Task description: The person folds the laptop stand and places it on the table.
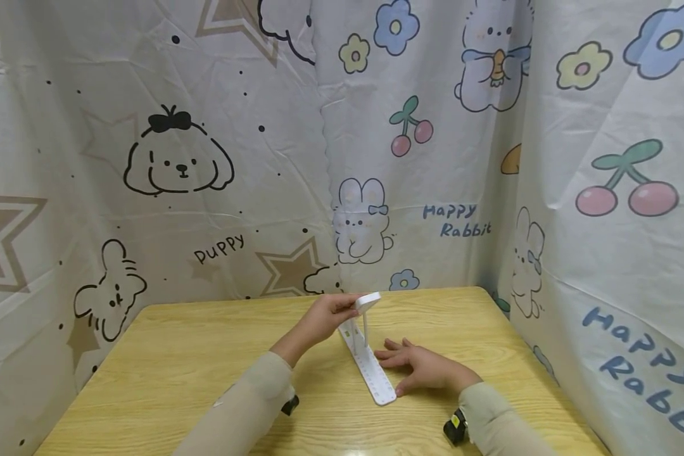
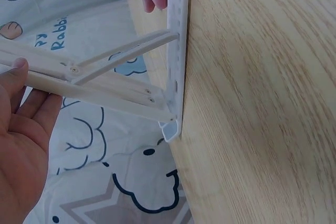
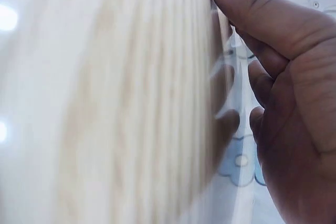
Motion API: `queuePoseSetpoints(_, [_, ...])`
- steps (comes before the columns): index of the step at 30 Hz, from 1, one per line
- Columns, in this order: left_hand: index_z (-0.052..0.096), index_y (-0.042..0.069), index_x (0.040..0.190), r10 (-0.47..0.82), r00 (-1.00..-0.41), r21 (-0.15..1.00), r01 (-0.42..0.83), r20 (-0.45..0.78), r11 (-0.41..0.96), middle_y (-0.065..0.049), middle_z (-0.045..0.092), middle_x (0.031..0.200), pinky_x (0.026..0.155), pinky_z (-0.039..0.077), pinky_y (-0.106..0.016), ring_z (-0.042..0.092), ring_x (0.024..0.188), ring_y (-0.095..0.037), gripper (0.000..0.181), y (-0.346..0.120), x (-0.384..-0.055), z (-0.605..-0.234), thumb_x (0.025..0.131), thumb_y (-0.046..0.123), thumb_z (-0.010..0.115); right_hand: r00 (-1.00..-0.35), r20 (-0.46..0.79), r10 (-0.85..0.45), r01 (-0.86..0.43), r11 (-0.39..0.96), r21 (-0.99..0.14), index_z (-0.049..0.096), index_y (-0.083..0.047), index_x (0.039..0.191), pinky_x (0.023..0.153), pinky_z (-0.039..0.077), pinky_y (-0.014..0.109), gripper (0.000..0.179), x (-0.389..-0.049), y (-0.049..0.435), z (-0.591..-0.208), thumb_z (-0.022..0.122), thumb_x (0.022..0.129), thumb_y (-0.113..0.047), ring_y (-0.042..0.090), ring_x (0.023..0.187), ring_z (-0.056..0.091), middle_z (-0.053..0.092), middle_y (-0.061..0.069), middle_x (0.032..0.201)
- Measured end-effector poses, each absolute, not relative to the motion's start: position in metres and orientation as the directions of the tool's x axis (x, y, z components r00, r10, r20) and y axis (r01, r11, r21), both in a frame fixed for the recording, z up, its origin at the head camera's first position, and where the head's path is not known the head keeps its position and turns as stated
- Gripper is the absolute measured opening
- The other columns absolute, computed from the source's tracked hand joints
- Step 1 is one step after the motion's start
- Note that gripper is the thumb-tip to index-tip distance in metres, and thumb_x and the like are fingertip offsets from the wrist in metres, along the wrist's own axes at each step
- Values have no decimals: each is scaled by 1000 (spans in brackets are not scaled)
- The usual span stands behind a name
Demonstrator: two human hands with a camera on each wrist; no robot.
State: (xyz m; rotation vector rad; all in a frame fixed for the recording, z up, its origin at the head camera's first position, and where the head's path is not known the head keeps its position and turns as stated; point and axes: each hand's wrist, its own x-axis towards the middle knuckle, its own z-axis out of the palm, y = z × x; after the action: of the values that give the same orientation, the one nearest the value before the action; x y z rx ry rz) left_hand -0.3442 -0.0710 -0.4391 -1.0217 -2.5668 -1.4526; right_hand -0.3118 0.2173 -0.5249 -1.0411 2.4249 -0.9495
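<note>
A white folding stand [image 1: 377, 378] stands on the wooden table [image 1: 216, 354], its long slotted base flat on the top. The raised arm [image 2: 100, 92] is hinged near the base's far end, with thin struts [image 2: 131, 53] bracing it against the base. My left hand [image 1: 321, 318] pinches the upper end of that arm between thumb and fingers. To the right of the base, my right hand [image 1: 424, 368] rests low over the table with its fingers spread. Its fingertips lie at the base's side edge; whether they press on it I cannot tell.
A printed curtain [image 1: 285, 158] hangs behind the table, and another stretch of it [image 1: 621, 266] hangs along the right side. The table's far edge lies just beyond the stand. Dark wrist cameras [image 1: 455, 427] sit at both cuffs.
</note>
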Motion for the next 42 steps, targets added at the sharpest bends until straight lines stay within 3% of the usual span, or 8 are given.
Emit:
queuePoseSetpoints(10, [69,1,131,506,-789,783,542,349,305,-19,71,126,94,60,-36,69,114,-31,36,-79,-344,-440,95,-2,68,-697,-25,-716,-521,531,-668,52,-13,151,125,-1,64,82,-306,199,-525,85,80,-38,35,157,15,40,1,163])
queuePoseSetpoints(25, [70,1,128,465,-831,860,450,304,241,-18,72,124,97,58,-38,68,116,-31,33,-90,-348,-443,95,-2,68,-722,20,-692,-552,558,-619,52,-5,149,126,-2,61,86,-304,174,-528,85,79,-44,36,156,18,40,5,162])
queuePoseSetpoints(42, [69,-1,129,475,-828,879,431,296,204,-19,71,125,98,58,-37,67,119,-31,33,-98,-354,-447,96,-2,66,-776,-3,-630,-523,647,-555,48,-2,151,126,5,62,89,-293,150,-521,85,82,-43,37,156,20,36,10,164])
